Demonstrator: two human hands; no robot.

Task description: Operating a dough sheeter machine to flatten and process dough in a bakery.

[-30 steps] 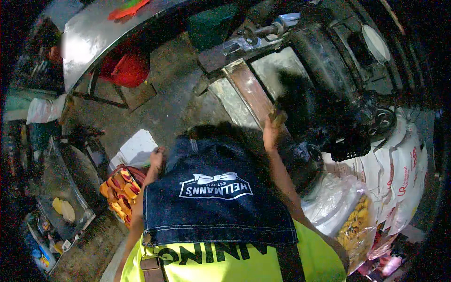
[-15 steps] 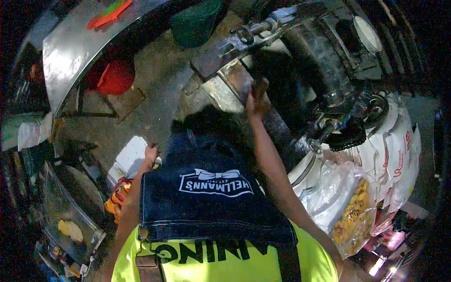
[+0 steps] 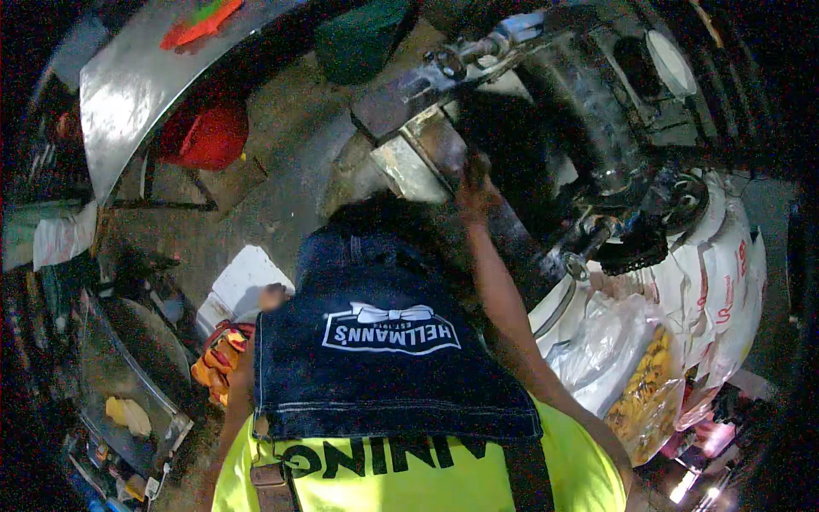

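My right hand [image 3: 476,192] is reached forward over a dark metal machine [image 3: 597,136], by a brown board [image 3: 431,141] and pale panel [image 3: 401,166], closed on a small brown block that is hard to make out. My left hand [image 3: 273,298] hangs low beside my dark denim apron [image 3: 358,384], blurred, near a white slab or lid [image 3: 241,277]; its fingers are unclear. Below it lies a heap of orange-and-red pieces [image 3: 217,367], partly hidden by my forearm.
A curved metal table [image 3: 115,98] holds a red-and-green item [image 3: 205,24]. Beyond are a red container [image 3: 209,132] and green bin [image 3: 358,38]. White sacks [image 3: 717,256] and a clear bag of yellow pieces [image 3: 644,384] lie right. A glass-sided case [image 3: 124,358] stands left.
Since a second ago, my right hand has moved forward and left along the machine with the brown object, then drawn slightly back. My left hand has shifted slightly left.
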